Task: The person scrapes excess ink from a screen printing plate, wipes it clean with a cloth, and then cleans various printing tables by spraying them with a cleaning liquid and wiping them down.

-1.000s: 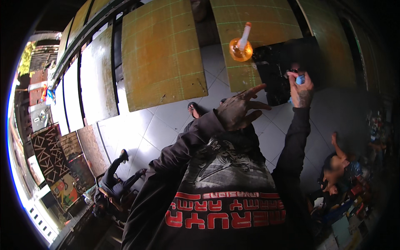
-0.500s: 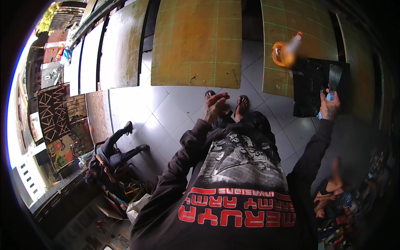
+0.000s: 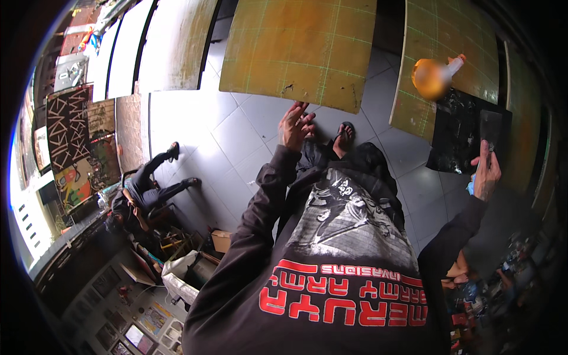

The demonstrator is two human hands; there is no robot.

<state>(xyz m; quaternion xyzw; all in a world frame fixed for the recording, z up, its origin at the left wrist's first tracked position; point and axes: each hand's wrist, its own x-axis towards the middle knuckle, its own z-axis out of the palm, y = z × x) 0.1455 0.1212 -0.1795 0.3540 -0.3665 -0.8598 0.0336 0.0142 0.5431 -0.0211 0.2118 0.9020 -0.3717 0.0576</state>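
My right hand [image 3: 487, 174] is closed round the blue handle of a scraper [image 3: 491, 125], its wide flat blade lying over a black sheet [image 3: 452, 139]. That sheet hangs past the front edge of a yellowish board with green grid lines [image 3: 408, 106]. Just beyond the sheet is a rounded orange container [image 3: 429, 80] with a pale, orange-tipped part; its middle is blurred. My left hand [image 3: 294, 126] is open, fingers apart, with its fingertips at the front edge of the middle yellowish board [image 3: 296, 44]. Whether they touch the edge I cannot tell.
More boards [image 3: 177, 47] stand in a row to the left, with dark gaps between them. A person [image 3: 145, 192] sits at the left on a chair. Behind are a white sack [image 3: 180, 275] and a cardboard box [image 3: 221, 241]. My feet stand on a grey tiled floor [image 3: 236, 154].
My left hand has moved forward to the middle board's edge, its fingers spreading. My right hand keeps the scraper, which has shifted slightly over the black sheet. The whole view has shifted.
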